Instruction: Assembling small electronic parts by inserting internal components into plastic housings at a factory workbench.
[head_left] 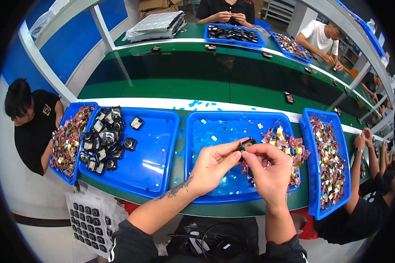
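Observation:
My left hand [210,170] pinches a small black plastic housing [246,143] between thumb and fingertips. On its other side, my right hand [270,170] closes on the same housing with thumb and forefinger. Both hands are above a blue tray [189,175] holding blue film scraps and, at its right, a heap of small red circuit boards [300,151] with yellow and white parts. To the left, another blue tray [140,187] has a pile of similar black housings [109,135], some showing a round lens-like face. My fingers hide part of the held piece.
Narrow blue trays of circuit boards stand at the far left [95,105] and right [306,131]. Beyond runs a green conveyor belt [162,76] carrying scattered pieces, with blue scraps [197,104] along its white edge. Co-workers sit around. A tray of black parts [90,223] is below left.

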`<control>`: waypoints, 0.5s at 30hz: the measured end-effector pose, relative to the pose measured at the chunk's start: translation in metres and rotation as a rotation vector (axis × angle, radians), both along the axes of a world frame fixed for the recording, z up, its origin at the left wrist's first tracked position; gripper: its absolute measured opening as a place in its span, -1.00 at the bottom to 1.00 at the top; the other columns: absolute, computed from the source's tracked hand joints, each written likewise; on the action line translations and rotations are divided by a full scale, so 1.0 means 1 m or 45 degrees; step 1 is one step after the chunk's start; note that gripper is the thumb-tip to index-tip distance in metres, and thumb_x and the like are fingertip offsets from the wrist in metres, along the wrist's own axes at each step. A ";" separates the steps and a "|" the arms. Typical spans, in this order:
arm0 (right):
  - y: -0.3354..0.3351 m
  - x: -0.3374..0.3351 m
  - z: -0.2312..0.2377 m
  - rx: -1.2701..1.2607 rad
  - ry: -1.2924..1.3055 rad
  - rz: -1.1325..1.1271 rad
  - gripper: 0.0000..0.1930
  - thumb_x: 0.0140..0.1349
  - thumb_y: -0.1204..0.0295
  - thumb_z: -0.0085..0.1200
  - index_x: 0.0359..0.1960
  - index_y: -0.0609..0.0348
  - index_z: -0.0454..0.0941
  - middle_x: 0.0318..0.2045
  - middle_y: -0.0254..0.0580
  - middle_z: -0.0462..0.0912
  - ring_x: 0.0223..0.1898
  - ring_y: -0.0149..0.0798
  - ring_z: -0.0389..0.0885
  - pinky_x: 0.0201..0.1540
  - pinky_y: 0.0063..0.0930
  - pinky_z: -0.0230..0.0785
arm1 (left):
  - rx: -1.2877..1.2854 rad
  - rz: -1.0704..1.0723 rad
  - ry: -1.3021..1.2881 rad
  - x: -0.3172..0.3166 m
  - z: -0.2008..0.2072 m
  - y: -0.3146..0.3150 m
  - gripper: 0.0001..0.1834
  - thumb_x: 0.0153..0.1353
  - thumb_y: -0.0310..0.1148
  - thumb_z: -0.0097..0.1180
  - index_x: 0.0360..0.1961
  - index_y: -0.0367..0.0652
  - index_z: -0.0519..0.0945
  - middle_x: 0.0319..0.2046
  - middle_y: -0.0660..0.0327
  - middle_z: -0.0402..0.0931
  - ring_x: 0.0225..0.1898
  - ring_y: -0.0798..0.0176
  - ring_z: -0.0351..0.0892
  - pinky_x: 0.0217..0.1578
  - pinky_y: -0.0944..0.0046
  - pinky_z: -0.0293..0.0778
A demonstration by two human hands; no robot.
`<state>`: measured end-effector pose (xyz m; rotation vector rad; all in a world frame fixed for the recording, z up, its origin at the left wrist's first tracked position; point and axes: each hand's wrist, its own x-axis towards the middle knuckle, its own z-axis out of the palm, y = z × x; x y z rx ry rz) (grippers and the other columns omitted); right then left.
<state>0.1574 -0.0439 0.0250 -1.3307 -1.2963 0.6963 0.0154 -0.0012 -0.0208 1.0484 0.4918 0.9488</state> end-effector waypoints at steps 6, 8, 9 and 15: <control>0.001 0.004 -0.001 -0.011 -0.076 -0.010 -0.91 0.07 0.66 0.22 -0.36 0.32 0.65 -0.49 -0.28 0.64 -0.56 -0.58 0.36 -0.52 -0.67 0.24 | 0.048 0.002 -0.003 0.002 -0.002 0.000 -0.58 0.38 -0.47 -0.06 0.23 -0.39 0.35 0.03 0.08 0.52 0.06 0.30 0.51 0.10 0.27 0.46; 0.003 0.004 -0.002 -0.014 -0.081 -0.010 -0.92 0.07 0.66 0.22 -0.37 0.31 0.65 -0.49 -0.27 0.65 -0.57 -0.57 0.38 -0.51 -0.66 0.26 | 0.049 -0.003 0.002 0.002 -0.002 0.000 -0.58 0.38 -0.47 -0.06 0.23 -0.40 0.35 0.04 0.08 0.52 0.06 0.29 0.51 0.11 0.27 0.46; 0.003 0.004 -0.001 -0.032 -0.080 -0.003 -0.92 0.06 0.65 0.22 -0.38 0.29 0.65 -0.49 -0.26 0.65 -0.57 -0.56 0.39 -0.50 -0.65 0.28 | 0.037 -0.008 -0.008 0.001 -0.002 0.000 -0.59 0.38 -0.50 -0.06 0.23 -0.38 0.37 0.05 0.10 0.51 0.06 0.33 0.48 0.10 0.31 0.44; 0.008 0.007 -0.005 0.014 -0.170 -0.019 -0.85 0.01 0.59 0.29 -0.49 0.26 0.51 -0.59 -0.30 0.55 -0.60 -0.54 0.39 -0.51 -0.60 0.30 | 0.071 -0.005 0.044 0.002 -0.002 -0.004 -0.60 0.39 -0.50 -0.08 0.22 -0.39 0.37 0.07 0.08 0.50 0.08 0.32 0.47 0.12 0.30 0.42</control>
